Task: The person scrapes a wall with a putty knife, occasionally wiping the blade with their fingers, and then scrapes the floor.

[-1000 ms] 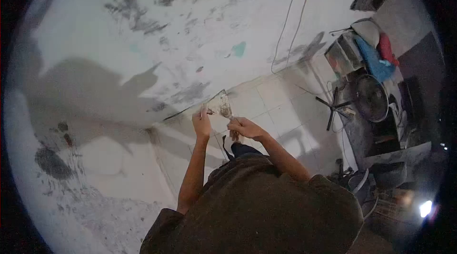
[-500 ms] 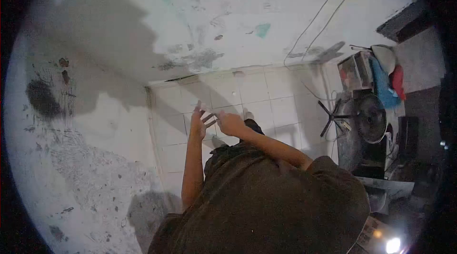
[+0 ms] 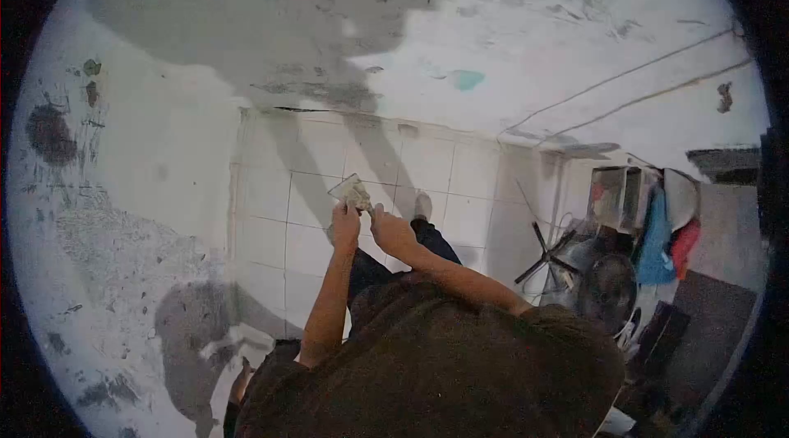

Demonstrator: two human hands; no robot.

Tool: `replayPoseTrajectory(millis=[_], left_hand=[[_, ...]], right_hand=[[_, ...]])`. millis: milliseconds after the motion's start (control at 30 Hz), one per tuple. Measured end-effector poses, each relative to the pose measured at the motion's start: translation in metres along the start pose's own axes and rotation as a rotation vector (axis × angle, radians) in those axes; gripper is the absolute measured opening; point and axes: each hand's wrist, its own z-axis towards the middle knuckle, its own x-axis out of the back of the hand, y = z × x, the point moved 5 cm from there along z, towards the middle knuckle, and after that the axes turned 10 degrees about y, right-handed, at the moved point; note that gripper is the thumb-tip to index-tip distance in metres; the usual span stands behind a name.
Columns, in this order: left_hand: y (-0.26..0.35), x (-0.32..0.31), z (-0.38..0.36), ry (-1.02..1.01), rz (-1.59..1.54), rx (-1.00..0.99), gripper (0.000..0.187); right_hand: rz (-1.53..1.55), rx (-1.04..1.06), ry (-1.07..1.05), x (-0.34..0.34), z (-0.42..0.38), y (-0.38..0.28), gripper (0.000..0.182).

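Observation:
A small flat scraper (image 3: 351, 190), its pale blade lumpy with paste-like stuff, is held out in front of my body above the tiled floor. My left hand (image 3: 346, 224) is closed at the blade's near edge, fingers against it. My right hand (image 3: 394, 234) is closed around the handle end, which its fingers mostly hide. Both hands are close together, with the blade pointing forward and left.
White floor tiles (image 3: 320, 138) meet a stained, peeling wall (image 3: 526, 35). On the right are a black fan (image 3: 608, 294), a black crossed-leg stand (image 3: 546, 254) and a blue cloth (image 3: 655, 241). Some skin and dark cloth (image 3: 241, 382) show at lower left.
The view has tilted and turned. My left hand's fingers were spread and now close on the scraper, whose blade shows clearly. My right hand stays closed beside it.

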Motion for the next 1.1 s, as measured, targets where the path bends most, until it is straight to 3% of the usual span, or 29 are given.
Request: replayPoseTrajectory(millis=[33,67,100,167,200,267,333,400,433,467,500,600,667,700,767,800,867,933,967,1033,1100], left_hand=[[-0.012,-0.010,0.003,0.011,0.001,0.010,0.031],[-0.014,-0.020,0.005,0.063,-0.214,0.133,0.030],[-0.014,-0.026,0.008,0.116,-0.430,0.256,0.029],[-0.008,-0.029,0.026,0.094,-0.631,0.173,0.030],[0.021,-0.021,0.027,0.102,-0.669,0.200,0.033],[-0.063,-0.035,0.063,0.050,-0.754,0.287,0.038],[-0.127,-0.052,0.114,0.087,-0.752,0.349,0.036],[-0.214,-0.076,0.159,0.156,-0.882,0.323,0.044],[-0.247,-0.091,0.186,0.095,-0.888,0.479,0.043],[-0.279,-0.108,0.211,0.038,-0.925,0.509,0.042],[-0.308,-0.127,0.227,-0.013,-0.956,0.544,0.041],[-0.390,-0.169,0.268,-0.005,-0.851,0.646,0.040],[-0.443,-0.198,0.289,0.013,-0.724,0.696,0.040],[-0.460,-0.208,0.299,0.011,-0.658,0.699,0.040],[-0.551,-0.238,0.329,-0.027,-0.445,0.490,0.039],[-0.568,-0.244,0.335,-0.012,-0.378,0.535,0.037],[-0.567,-0.250,0.335,0.033,-0.326,0.594,0.035],[-0.543,-0.239,0.345,0.048,0.230,0.414,0.031],[-0.549,-0.240,0.346,0.198,0.307,0.160,0.030],[-0.550,-0.241,0.349,0.207,0.327,0.018,0.029],[-0.559,-0.242,0.348,0.109,0.338,0.121,0.028]], right_hand=[[0.050,0.003,0.008,-0.002,0.006,0.017,0.025],[0.187,0.038,-0.064,-0.005,0.015,0.031,0.040],[0.187,0.050,-0.071,0.001,0.025,0.043,0.040],[0.233,0.199,-0.280,-0.002,0.052,0.066,0.058],[0.216,0.221,-0.280,-0.012,0.076,0.089,0.058],[0.127,0.078,-0.476,-0.060,0.106,0.160,0.065],[0.216,-0.047,-0.640,-0.133,0.140,0.252,0.053],[0.008,-0.097,-0.577,-0.219,0.174,0.362,0.050],[-0.089,-0.115,-0.585,-0.250,0.193,0.407,0.044],[-0.300,-0.088,-0.606,-0.289,0.215,0.453,0.040],[-0.230,-0.183,-0.450,-0.298,0.230,0.482,0.046],[-0.555,-0.190,-0.465,-0.375,0.282,0.565,0.077],[-0.601,-0.035,-0.326,-0.401,0.320,0.578,0.076],[-0.571,-0.077,-0.331,-0.422,0.337,0.601,0.073],[-0.757,-0.131,-0.336,-0.432,0.361,0.600,0.072],[-0.725,-0.212,-0.384,-0.426,0.367,0.583,0.069],[-0.703,-0.260,-0.447,-0.434,0.375,0.569,0.066],[-0.726,-0.263,-0.347,-0.430,0.381,0.567,0.066],[-0.798,-0.240,-0.409,-0.435,0.386,0.574,0.065],[-0.814,-0.155,-0.390,-0.428,0.384,0.557,0.063],[-0.868,-0.102,-0.405,-0.432,0.379,0.559,0.063]])
